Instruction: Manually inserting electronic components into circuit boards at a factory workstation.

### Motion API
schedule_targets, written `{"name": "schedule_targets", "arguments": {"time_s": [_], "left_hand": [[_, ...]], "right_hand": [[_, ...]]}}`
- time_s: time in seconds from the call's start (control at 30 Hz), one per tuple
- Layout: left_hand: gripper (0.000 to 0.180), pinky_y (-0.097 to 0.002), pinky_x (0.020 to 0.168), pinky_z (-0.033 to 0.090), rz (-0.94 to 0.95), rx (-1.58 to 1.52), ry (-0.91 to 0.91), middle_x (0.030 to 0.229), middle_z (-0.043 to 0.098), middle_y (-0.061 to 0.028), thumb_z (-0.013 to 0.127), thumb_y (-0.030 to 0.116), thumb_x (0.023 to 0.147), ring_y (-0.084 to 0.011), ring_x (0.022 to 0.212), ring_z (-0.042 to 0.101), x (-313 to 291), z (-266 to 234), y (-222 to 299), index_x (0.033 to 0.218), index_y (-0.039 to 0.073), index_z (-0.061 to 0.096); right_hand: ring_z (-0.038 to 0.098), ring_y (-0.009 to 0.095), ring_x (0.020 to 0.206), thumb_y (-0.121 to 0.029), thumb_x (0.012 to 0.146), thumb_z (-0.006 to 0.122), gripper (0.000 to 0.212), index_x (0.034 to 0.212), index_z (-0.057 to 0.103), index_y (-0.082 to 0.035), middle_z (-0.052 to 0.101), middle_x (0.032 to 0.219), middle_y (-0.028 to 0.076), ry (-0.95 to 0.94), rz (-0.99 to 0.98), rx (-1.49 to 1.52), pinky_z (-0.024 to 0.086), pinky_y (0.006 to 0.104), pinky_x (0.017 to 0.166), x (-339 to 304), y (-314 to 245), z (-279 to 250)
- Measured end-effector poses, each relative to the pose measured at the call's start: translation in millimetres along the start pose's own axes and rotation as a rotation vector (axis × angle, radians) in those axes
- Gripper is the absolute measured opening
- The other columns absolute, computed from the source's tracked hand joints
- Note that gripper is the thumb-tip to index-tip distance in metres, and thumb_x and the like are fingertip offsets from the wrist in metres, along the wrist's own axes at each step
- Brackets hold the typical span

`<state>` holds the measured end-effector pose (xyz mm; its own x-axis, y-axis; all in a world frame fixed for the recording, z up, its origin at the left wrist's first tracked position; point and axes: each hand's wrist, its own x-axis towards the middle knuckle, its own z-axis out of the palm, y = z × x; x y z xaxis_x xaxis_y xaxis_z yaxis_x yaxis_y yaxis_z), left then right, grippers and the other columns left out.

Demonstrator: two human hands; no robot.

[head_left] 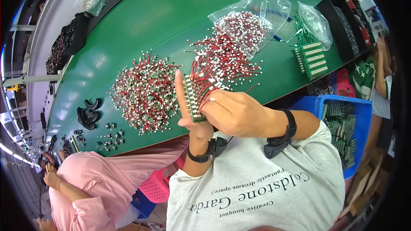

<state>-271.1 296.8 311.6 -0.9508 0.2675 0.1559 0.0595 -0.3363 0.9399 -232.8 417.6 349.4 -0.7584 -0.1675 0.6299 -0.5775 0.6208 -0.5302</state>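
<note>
Over the green desk (171, 25), the left hand (198, 129) grips a white-socketed circuit board (191, 99); the right hand (233, 113) pinches a red wire (201, 109) beside it. Wire heaps (145, 94) lie nearby, a blue bin (363, 134) at right.

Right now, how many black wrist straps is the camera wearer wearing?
2: one strap just behind the left hand, the other strap behind the right hand; both are in view.

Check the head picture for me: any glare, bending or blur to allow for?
Head view: pale glare on the green table, bright reflections on the clear bag; head view too: the fisheye bows the table edge, corners go black; head view centre: right hand and green board fairly sharp.
</note>
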Motion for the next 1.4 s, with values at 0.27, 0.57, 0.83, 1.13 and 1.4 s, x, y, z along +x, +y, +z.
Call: {"name": "schedule_targets", "arguments": {"time_s": [0.27,0.57,0.83,1.13,1.4], "left_hand": [[0.116,-0.0376,0.096,0.044,0.006,0.137,-0.005,0.127,0.054,-0.0171,0.022,0.091,0.078,-0.0219,0.106,0.057,0.9,4.1,5.2,0.154,0.003,0.016],[0.116,-0.0329,0.094,0.043,-0.048,0.195,-0.091,0.120,0.056,-0.0124,0.019,0.090,0.080,-0.0182,0.104,0.055,12.5,1.7,3.2,0.152,0.000,0.024],[0.097,-0.0496,0.101,0.047,-0.012,-0.281,0.223,0.137,0.049,-0.0224,0.029,0.075,0.092,-0.0331,0.119,0.056,21.2,-50.4,-0.2,0.151,-0.001,0.020],[0.086,-0.0522,0.109,0.036,0.030,-0.420,0.105,0.144,0.043,-0.0209,0.021,0.066,0.098,-0.0359,0.128,0.047,-2.6,-88.3,-6.7,0.153,-0.001,0.018],[0.088,-0.0535,0.103,0.043,-0.014,-0.495,0.164,0.138,0.049,-0.0231,0.021,0.069,0.096,-0.0383,0.124,0.051,-10.7,-74.5,-6.8,0.153,0.002,0.019]], "right_hand": [[0.062,0.027,0.072,-0.009,0.074,0.062,0.018,0.087,0.054,0.001,0.057,0.082,0.013,0.038,0.014,-0.062,0.053,0.0337,0.061,-1.9,0.6,1.3],[0.064,0.029,0.072,0.001,0.073,0.068,0.016,0.086,0.058,0.001,0.059,0.077,0.013,0.132,0.019,0.027,0.054,0.0354,0.063,-1.5,17.4,13.9],[0.064,0.025,0.069,0.002,0.075,0.074,0.019,0.093,0.068,-0.003,0.064,0.085,0.010,0.208,0.217,-0.028,0.052,0.0320,0.059,-13.2,53.0,-35.9],[0.060,0.020,0.082,-0.005,0.074,0.072,0.023,0.097,0.069,-0.009,0.056,0.093,0.004,-0.183,0.335,-0.110,0.051,0.0326,0.061,-41.5,52.1,35.6],[0.056,0.029,0.095,-0.006,0.072,0.068,0.014,0.082,0.057,-0.005,0.059,0.095,0.009,-0.113,0.006,-0.117,0.046,0.0442,0.082,-28.5,76.7,66.9]]}}
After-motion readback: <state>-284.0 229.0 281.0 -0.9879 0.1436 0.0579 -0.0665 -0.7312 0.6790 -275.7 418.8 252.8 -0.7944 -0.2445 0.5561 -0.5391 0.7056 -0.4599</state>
